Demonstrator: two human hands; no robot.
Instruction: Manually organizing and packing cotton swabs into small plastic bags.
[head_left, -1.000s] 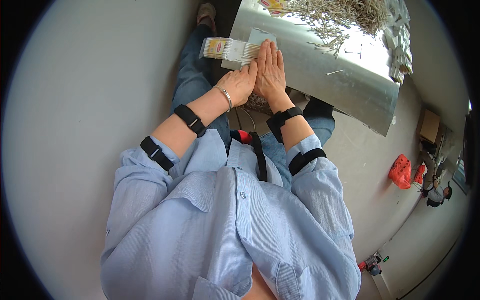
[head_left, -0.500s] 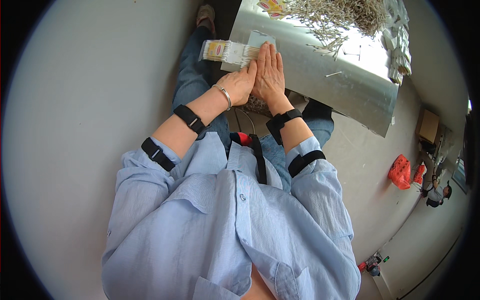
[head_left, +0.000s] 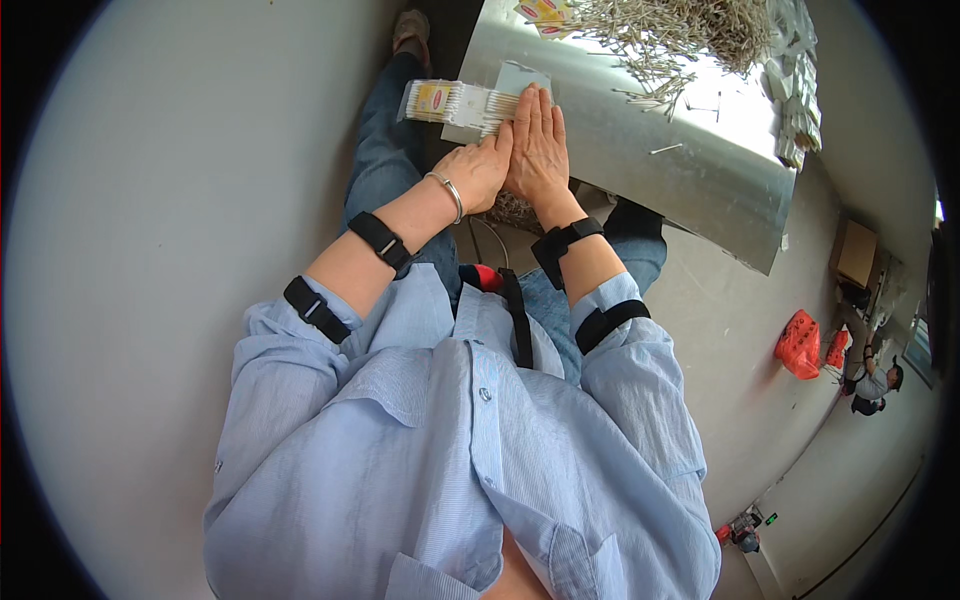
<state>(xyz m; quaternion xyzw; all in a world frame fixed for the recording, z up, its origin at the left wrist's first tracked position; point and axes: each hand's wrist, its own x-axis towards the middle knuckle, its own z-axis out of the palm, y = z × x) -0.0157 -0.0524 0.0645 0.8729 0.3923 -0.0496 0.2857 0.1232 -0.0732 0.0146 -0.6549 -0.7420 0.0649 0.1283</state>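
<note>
Cotton swabs (head_left: pixel 500 105) lie in a row at the near left corner of the metal table, beside a white card (head_left: pixel 470 106). They join a clear pack of cotton swabs (head_left: pixel 431 100) with a yellow label, whose left end juts past the table edge. My right hand (head_left: pixel 540 150) lies flat against the swabs' right ends, fingers straight and held side by side. Close against it, my left hand (head_left: pixel 477 172) is closed at the pack's near side, its fingertips partly hidden. Under and behind the swabs sits a pale flat plate (head_left: pixel 523 76).
A large heap of loose swabs (head_left: pixel 690 35) covers the far part of the table (head_left: pixel 690 185). Yellow labels (head_left: pixel 545 15) lie at its left, stacked clear packs (head_left: pixel 797 100) along the right edge. One stray swab (head_left: pixel 666 149) lies nearer. Red bags (head_left: pixel 800 345) stand on the floor.
</note>
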